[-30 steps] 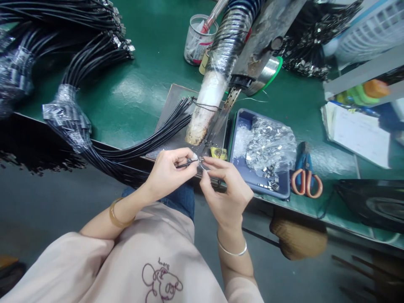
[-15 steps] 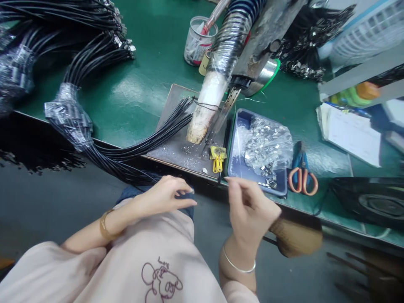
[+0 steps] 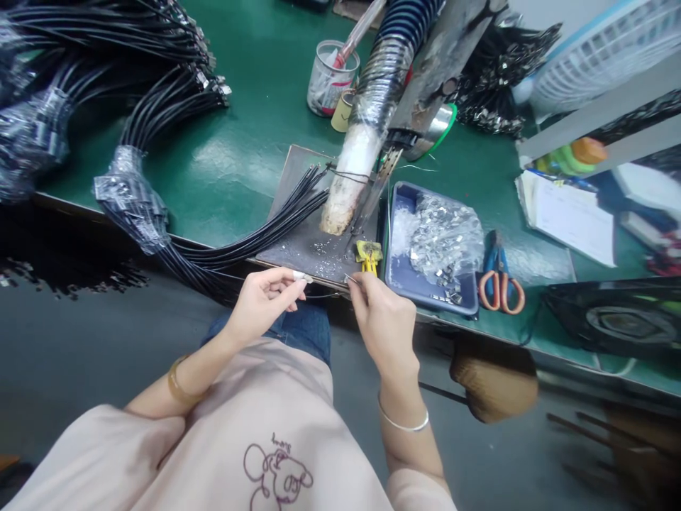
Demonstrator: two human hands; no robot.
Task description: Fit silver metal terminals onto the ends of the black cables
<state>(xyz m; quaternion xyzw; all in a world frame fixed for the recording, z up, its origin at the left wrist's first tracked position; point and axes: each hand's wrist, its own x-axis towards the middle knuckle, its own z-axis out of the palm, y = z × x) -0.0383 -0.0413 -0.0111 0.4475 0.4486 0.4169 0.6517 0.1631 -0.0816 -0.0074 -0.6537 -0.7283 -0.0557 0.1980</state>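
Note:
My left hand [image 3: 269,301] is closed in a pinch at the bench's front edge. Something whitish shows at its fingertips, too small to tell whether it is held or wrapped on a finger. To its right, my right hand [image 3: 384,319] pinches a small shiny metal piece [image 3: 347,279] between thumb and forefinger. The hands are apart, just before a grey board [image 3: 290,245] with metal bits scattered on it. A yellow clip-like holder [image 3: 368,255] lies beyond my right fingers. Black cables [image 3: 250,245] run over the board's left part, their tips near a soldering iron [image 3: 375,191].
A blue tray [image 3: 433,294] holds a bag of small metal parts. Orange-handled pliers [image 3: 501,284] lie right of it. A taped suction hose [image 3: 351,163] hangs over the board. Cable bundles [image 3: 130,191] cover the left bench. A plastic cup [image 3: 323,85] stands behind; a notebook [image 3: 572,220] lies right.
Both hands have moved up to the board's front edge. My left fingers have closed from a parted pose. My right hand has moved left, and a small metal piece now shows in its pinch.

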